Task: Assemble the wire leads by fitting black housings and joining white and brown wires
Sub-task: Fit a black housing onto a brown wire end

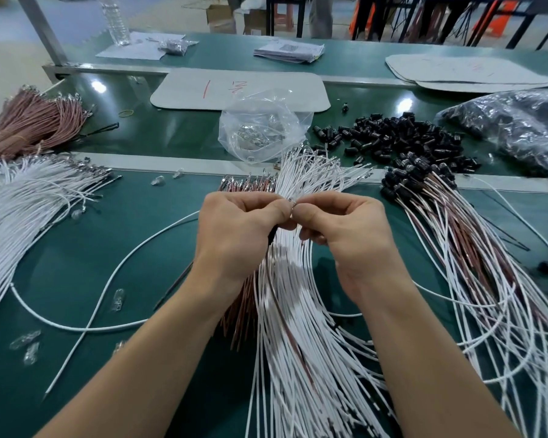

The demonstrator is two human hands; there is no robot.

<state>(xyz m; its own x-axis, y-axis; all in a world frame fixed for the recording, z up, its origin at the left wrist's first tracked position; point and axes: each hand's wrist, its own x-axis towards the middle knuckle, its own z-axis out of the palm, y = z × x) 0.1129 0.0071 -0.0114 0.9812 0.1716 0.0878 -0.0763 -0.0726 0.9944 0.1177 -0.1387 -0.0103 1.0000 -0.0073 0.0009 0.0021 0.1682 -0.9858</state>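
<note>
Fingers of left hand and right hand curled, pinching a tiny wire end between them, mostly hidden, over white wires, black housings far right on bench

green bench, white wires, black housings

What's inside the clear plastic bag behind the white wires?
Small shiny metal pieces show through the clear bag, heaped near its bottom. Creased plastic and glare hide their exact shape and number.
</note>
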